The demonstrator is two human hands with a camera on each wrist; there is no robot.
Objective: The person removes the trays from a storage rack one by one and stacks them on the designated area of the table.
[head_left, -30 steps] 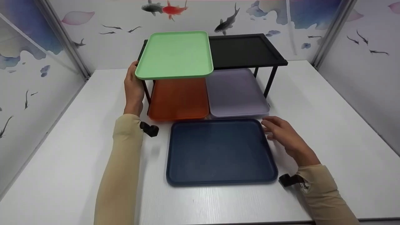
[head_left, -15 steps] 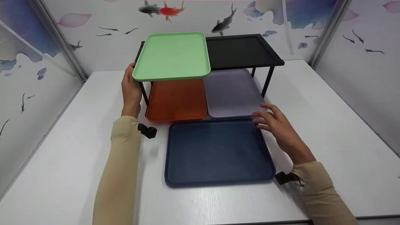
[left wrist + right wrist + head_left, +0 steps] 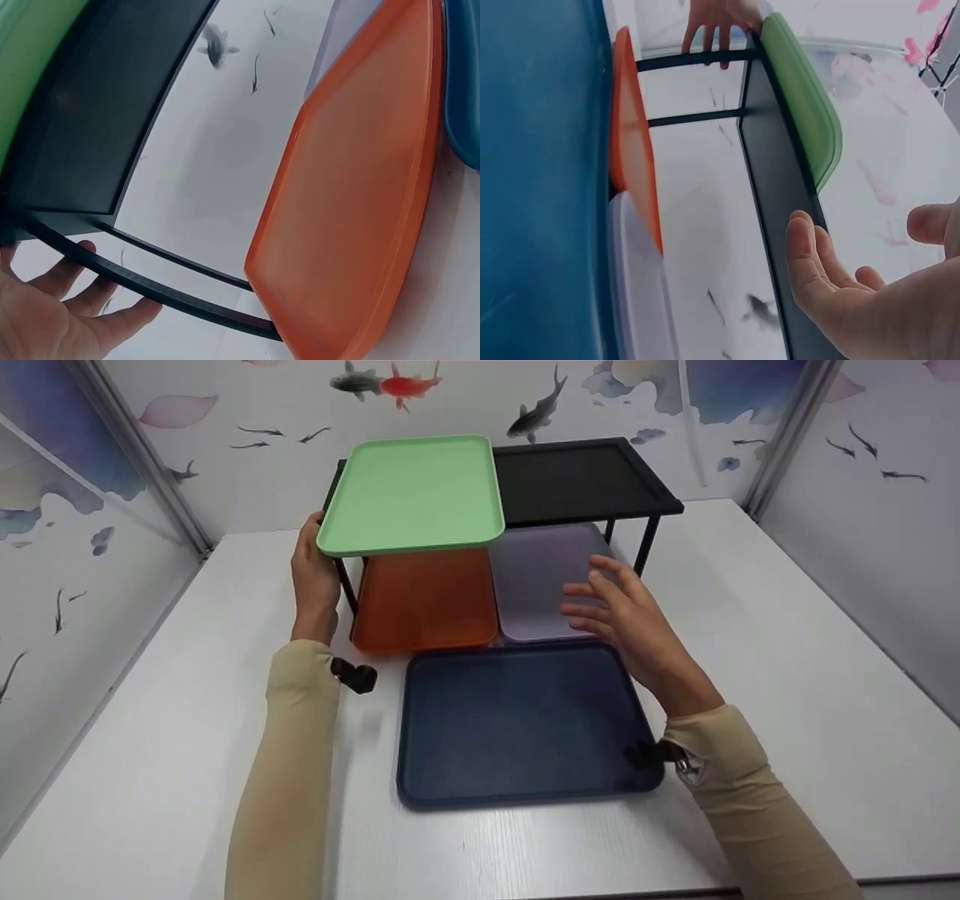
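My left hand lies at the left front corner of a black two-legged-end rack. In the left wrist view its loosely spread fingers lie against the outer side of a rack leg. A light green tray sits on the left part of the rack top, its front overhanging. My right hand, fingers spread and holding nothing, hovers before the rack over the front of a lilac tray. An orange tray lies beside the lilac one under the rack. In front is a dark blue tray.
A white table carries everything. Its front edge runs just past the dark blue tray. White panels painted with fish and petals stand behind and at both sides. A small black camera sits on the left wrist.
My right hand has moved from beside the dark blue tray's right corner forward, up and leftward to the lilac tray. The left hand and trays keep their places.
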